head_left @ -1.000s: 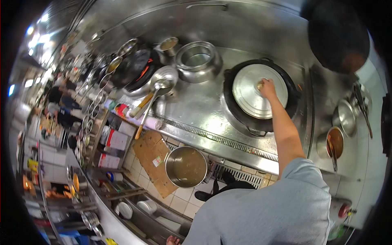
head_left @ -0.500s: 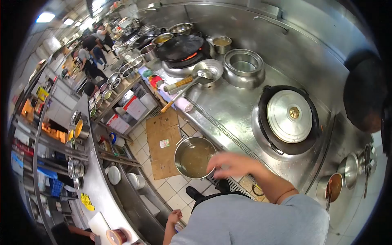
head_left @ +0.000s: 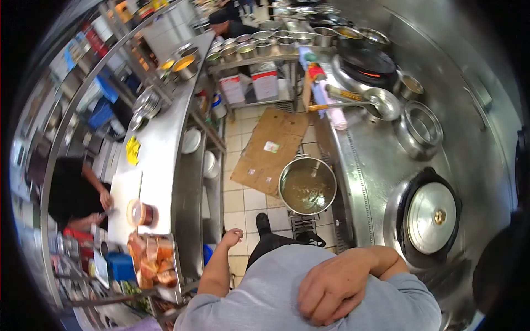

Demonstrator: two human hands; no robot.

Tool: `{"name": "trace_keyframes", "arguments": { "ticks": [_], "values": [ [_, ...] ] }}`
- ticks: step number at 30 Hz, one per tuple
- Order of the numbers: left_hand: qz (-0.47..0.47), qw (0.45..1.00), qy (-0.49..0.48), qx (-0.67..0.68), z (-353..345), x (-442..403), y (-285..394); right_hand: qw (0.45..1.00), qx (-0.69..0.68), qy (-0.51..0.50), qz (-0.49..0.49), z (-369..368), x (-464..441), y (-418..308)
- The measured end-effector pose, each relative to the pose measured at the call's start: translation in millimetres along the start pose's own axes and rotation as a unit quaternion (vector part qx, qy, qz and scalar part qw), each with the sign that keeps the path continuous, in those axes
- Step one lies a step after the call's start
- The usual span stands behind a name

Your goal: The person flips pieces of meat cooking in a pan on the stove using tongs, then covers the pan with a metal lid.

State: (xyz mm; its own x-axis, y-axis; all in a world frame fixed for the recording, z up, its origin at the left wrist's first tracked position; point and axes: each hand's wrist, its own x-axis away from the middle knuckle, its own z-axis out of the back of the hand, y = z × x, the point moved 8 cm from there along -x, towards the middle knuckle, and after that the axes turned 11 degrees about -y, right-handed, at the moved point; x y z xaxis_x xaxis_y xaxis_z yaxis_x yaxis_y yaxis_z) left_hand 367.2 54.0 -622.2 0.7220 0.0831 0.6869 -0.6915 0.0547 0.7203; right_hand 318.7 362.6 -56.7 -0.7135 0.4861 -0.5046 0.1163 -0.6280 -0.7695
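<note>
My right hand [head_left: 334, 287] rests against the front of my grey shirt [head_left: 259, 300], fingers bent and close together, with nothing showing in them. Low on the other side hangs my left hand [head_left: 233, 237], its fingers loosely curled and no object visible in it. Ahead of my feet, a large metal pot [head_left: 307, 186] with cloudy brownish liquid stands beside the stove counter, apart from both hands. A flattened cardboard sheet [head_left: 270, 146] lies on the tiled floor past my left foot.
To my right, the steel counter [head_left: 364, 160] carries a lidded pot [head_left: 433, 218] and a ladle [head_left: 353, 105]. The left worktop [head_left: 160, 160] holds a yellow cloth [head_left: 132, 150], a container [head_left: 141, 213] and a tray of meat [head_left: 152, 262]. Across it stands another person [head_left: 72, 190].
My view has turned left, bringing the left worktop and meat tray further into sight. My right hand has withdrawn from above the pot to my shirt; the left stays low at my side.
</note>
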Motion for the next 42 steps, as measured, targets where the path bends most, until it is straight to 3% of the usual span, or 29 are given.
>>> {"name": "trace_keyframes", "arguments": {
  "ticks": [4, 6, 7, 9, 13, 15, 16, 18, 22, 24, 26, 28, 29, 30, 31, 32, 33, 35, 37, 38, 40, 41, 42],
  "values": [
    [0.065, 0.998, 0.017, -0.011, -2.1, 33.7, -48.1, 0.999, -0.022, 0.023, 0.041, 10.7, -10.1, 1.2],
    [0.075, 0.997, 0.026, -0.012, -3.7, 47.1, -72.2, 0.988, 0.036, 0.147, 0.006, 31.5, -25.4, 0.6],
    [0.079, 0.996, 0.030, -0.008, -1.6, 51.6, -81.0, 0.989, 0.031, 0.145, 0.010, 27.2, -23.8, 2.7],
    [0.036, 0.968, -0.042, -0.246, -7.3, 58.2, -77.7, 0.996, 0.034, 0.081, -0.022, 6.6, -14.9, 12.6],
    [0.072, 0.980, -0.016, -0.187, -9.8, 79.5, -42.5, 0.997, -0.073, 0.007, -0.025, -11.8, 11.4, 27.2],
    [0.138, 0.989, 0.054, -0.009, -10.2, 97.3, -23.9, 0.995, -0.074, -0.059, 0.039, -19.3, 21.6, 23.7],
    [0.089, 0.994, 0.051, -0.026, -4.3, 77.1, -47.6, 0.994, -0.080, -0.066, 0.045, -19.9, 19.1, 22.6],
    [0.061, 0.993, 0.051, -0.087, -0.5, 65.0, -55.3, 0.993, -0.023, 0.116, -0.006, 13.2, 3.7, 20.8],
    [0.068, 0.979, 0.069, -0.179, -3.4, 88.5, 3.8, 0.997, 0.006, 0.079, -0.011, 13.0, -8.0, 22.0],
    [0.023, 0.995, 0.088, -0.036, -0.9, 87.0, -2.1, 0.995, -0.084, -0.030, 0.039, -5.8, 5.6, 32.5],
    [-0.014, 0.992, 0.114, -0.045, 1.2, 99.3, 1.8, 0.981, -0.160, -0.089, 0.061, -14.2, 20.4, 55.5],
    [0.002, 0.986, 0.146, -0.080, -1.9, 128.1, -10.5, 0.961, -0.273, 0.038, -0.025, -21.9, 57.3, 128.5],
    [-0.010, 0.981, 0.156, -0.114, -10.0, 131.8, -31.9, 0.854, -0.331, 0.289, -0.279, -40.8, 131.3, 235.0],
    [-0.013, 0.977, 0.123, -0.174, -23.5, 145.2, -28.9, 0.819, -0.260, 0.328, -0.393, -58.4, 158.2, 275.4],
    [-0.019, 0.967, 0.093, -0.237, -31.8, 163.7, -23.6, 0.815, -0.248, 0.337, -0.400, -109.8, 220.8, 316.8],
    [0.036, 0.983, 0.088, -0.160, -34.2, 155.4, -77.4, 0.821, -0.110, 0.255, -0.499, -147.9, 251.4, 371.4],
    [0.074, 0.980, 0.074, -0.169, -40.2, 158.1, -116.9, 0.816, -0.105, 0.262, -0.505, -157.5, 265.3, 374.8],
    [0.176, 0.975, 0.020, -0.135, -53.8, 178.5, -161.9, 0.789, -0.162, 0.181, -0.564, -207.1, 291.2, 391.6],
    [0.208, 0.976, 0.045, 0.045, -58.8, 199.3, -193.5, 0.754, -0.218, 0.101, -0.612, -230.9, 319.4, 403.8],
    [0.207, 0.977, 0.043, 0.035, -60.3, 209.8, -196.2, 0.734, -0.248, 0.062, -0.629, -259.4, 354.6, 398.0],
    [0.158, 0.968, 0.116, 0.155, -52.6, 234.0, -203.4, 0.688, -0.310, -0.014, -0.656, -300.4, 377.2, 408.3],
    [0.157, 0.971, 0.112, 0.145, -52.0, 241.2, -209.3, 0.690, -0.310, -0.003, -0.654, -305.7, 373.1, 408.6],
    [0.125, 0.961, 0.145, 0.198, -48.4, 244.7, -219.2, 0.704, -0.260, -0.097, -0.654, -311.8, 367.2, 406.4]
  ]
}}
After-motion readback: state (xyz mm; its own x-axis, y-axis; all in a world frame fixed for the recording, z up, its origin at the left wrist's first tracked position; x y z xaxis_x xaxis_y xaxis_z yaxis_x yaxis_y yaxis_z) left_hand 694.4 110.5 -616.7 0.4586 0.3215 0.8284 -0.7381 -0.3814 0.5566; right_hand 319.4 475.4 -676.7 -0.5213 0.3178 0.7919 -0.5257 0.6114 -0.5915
